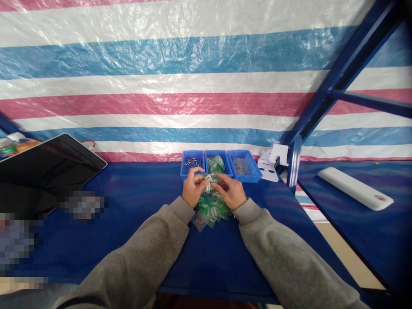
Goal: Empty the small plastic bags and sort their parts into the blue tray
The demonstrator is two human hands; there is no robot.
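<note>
Between my two hands is a small clear plastic bag (209, 182) with whitish pieces in it, pinched at its edges. My left hand (192, 189) grips its left side with thumb and fingers, and my right hand (232, 191) grips the right side. Just below them, a pile of small green and clear bags (210, 210) lies on the blue table. Beyond my hands stand three blue bins: the left bin (183, 168) holds screws or nails, the middle bin (228, 169) holds green-tinted bags, and the right bin (254, 173) holds clear bags or small parts.
A dark-screened monitor (48, 167) leans at the left, near blurred items. White cut-out pieces (269, 167) stand right of the bins, beside a blue metal post (293, 165). A long white device (355, 189) lies on the right-hand table. A striped tarp (177, 103) hangs behind.
</note>
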